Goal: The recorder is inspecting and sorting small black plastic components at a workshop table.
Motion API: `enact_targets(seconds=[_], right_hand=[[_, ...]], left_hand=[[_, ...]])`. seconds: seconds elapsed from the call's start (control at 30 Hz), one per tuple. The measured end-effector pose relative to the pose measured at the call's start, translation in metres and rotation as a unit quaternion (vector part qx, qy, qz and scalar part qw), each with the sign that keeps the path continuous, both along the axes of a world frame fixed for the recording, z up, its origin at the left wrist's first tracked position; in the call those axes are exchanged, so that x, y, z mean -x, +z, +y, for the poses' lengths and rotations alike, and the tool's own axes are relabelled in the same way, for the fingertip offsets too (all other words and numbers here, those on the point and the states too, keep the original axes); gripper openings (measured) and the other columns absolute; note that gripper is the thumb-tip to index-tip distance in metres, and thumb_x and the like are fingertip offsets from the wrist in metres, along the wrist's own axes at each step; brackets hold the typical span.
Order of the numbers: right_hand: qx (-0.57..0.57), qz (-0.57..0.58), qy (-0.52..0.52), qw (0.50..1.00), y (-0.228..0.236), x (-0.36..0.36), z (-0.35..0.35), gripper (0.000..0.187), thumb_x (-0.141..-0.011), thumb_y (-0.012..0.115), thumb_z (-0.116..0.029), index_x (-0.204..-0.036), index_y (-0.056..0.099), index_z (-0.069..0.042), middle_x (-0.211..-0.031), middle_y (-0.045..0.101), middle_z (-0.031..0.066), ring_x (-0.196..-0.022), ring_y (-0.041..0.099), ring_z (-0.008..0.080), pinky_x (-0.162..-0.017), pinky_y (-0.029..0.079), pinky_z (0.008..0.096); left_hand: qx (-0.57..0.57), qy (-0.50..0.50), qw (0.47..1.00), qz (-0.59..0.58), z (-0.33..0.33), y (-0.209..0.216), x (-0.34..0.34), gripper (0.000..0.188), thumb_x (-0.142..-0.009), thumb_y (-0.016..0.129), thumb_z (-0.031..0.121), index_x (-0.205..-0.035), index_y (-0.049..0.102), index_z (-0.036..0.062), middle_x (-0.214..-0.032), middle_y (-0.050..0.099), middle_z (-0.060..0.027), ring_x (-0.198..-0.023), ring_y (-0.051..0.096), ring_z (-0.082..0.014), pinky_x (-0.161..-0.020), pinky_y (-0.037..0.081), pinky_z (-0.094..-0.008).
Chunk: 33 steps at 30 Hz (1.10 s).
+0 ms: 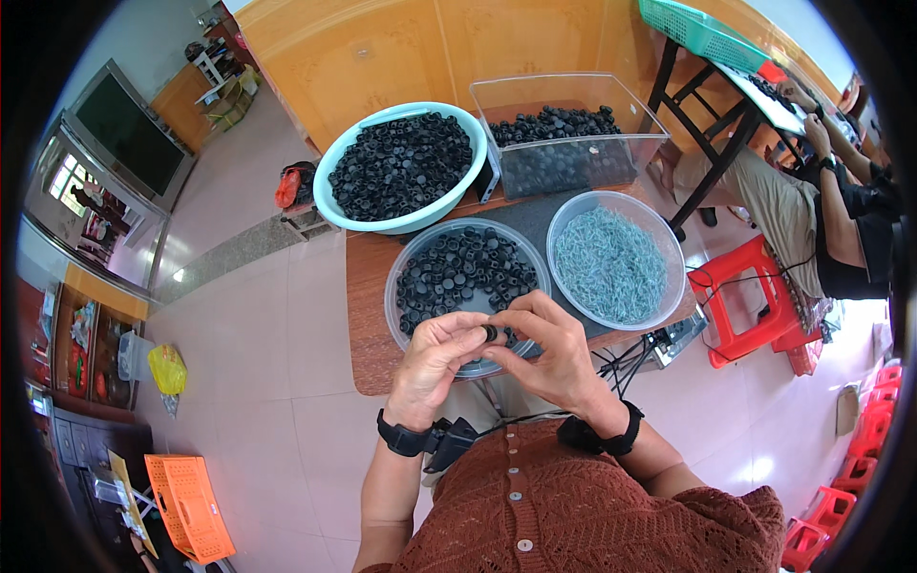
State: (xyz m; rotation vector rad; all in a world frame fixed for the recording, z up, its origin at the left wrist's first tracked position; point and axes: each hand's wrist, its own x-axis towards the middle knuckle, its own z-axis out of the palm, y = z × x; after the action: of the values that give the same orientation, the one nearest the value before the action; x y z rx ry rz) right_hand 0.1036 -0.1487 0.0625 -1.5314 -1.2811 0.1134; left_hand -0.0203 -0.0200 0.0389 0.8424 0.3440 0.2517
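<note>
Above a clear round tub (390, 286) of small black caps (458, 267), both hands meet fingertip to fingertip. My left hand (430, 368) is closed, its thumb and fingers pinching one black cap (490, 332). My right hand (559, 358) is closed too, with forefinger and thumb tips right beside that cap. Whatever lies between the right fingertips is too small or hidden to make out. To the right, a second clear tub (680, 253) is filled with thin, pale teal pieces (611, 263).
Behind the tubs stand a pale blue basin (325, 201) and a clear rectangular bin (573, 158), both with black caps. The brown table (368, 344) has a dark mat. A red stool (740, 306) and a seated co-worker (831, 220) are at right; an orange crate (191, 506) is lower left.
</note>
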Motion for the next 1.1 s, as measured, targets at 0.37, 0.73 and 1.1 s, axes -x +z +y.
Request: enact_targets(seconds=[0.37, 0.73, 1.1], right_hand=[[0.003, -0.093, -0.026, 0.995, -0.007, 0.010, 0.005, 0.027, -0.065, 0.066, 0.002, -0.091, 0.063, -0.002, -0.081, 0.054, 0.0073, -0.071, 0.057, 0.0237, -0.057, 0.049, 0.0337], [0.024, -0.076, -0.009, 0.997, -0.014, 0.012, 0.007, 0.026, -0.065, 0.064, 0.002, -0.090, 0.062, -0.001, -0.080, 0.052, 0.0079, -0.071, 0.055, 0.0248, -0.059, 0.048, 0.0349], [0.024, -0.164, -0.013, 0.986, -0.024, 0.013, 0.014, 0.024, -0.066, 0.060, 0.003, -0.090, 0.060, 0.000, -0.077, 0.049, 0.0092, -0.071, 0.052, 0.0260, -0.059, 0.046, 0.0362]], left_hand=[[-0.053, 0.067, 0.996, 0.006, -0.015, -0.006, -0.001, 0.019, -0.084, 0.062, 0.002, -0.103, 0.062, -0.0023, -0.096, 0.066, -0.0087, -0.088, 0.062, -0.0114, -0.082, 0.048, -0.0243], [-0.108, 0.111, 0.988, -0.008, -0.021, -0.014, -0.002, 0.017, -0.083, 0.064, 0.003, -0.099, 0.063, -0.0022, -0.091, 0.067, -0.0082, -0.083, 0.064, -0.0127, -0.077, 0.050, -0.0242], [-0.077, 0.101, 0.992, 0.015, -0.015, -0.028, 0.002, 0.014, -0.084, 0.064, 0.005, -0.097, 0.063, 0.0002, -0.093, 0.067, -0.0064, -0.086, 0.062, -0.0097, -0.080, 0.047, -0.0225]])
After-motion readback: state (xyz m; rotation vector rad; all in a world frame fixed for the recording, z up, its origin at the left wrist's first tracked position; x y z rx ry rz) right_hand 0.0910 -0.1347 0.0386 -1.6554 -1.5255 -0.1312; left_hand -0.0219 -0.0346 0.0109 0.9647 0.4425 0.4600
